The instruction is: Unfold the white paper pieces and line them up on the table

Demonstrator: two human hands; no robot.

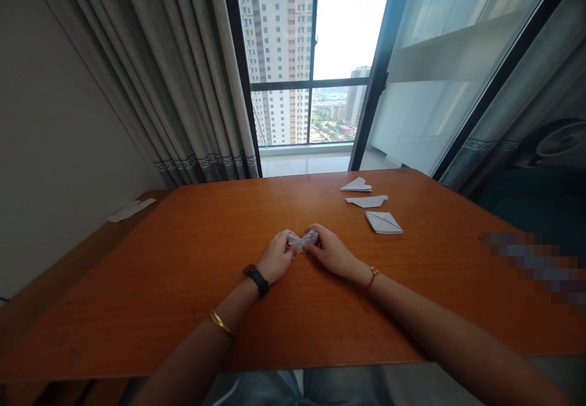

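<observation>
Between my two hands is a small folded white paper [302, 241], raised slightly over the middle of the wooden table [206, 235]. My left hand [277, 256] grips its left end, with the fingers closed on it. The right end is pinched by my right hand [332, 248], its fingers curled over the paper. The paper looks narrow in the middle and wider at both ends; its finer folds are too small to tell.
Right of my hands lie a squarish folded paper [383, 223], a long flat one [366, 201] and a pointed one [357, 185]. White papers [130, 210] rest at the far left. A blurred patch covers the right edge.
</observation>
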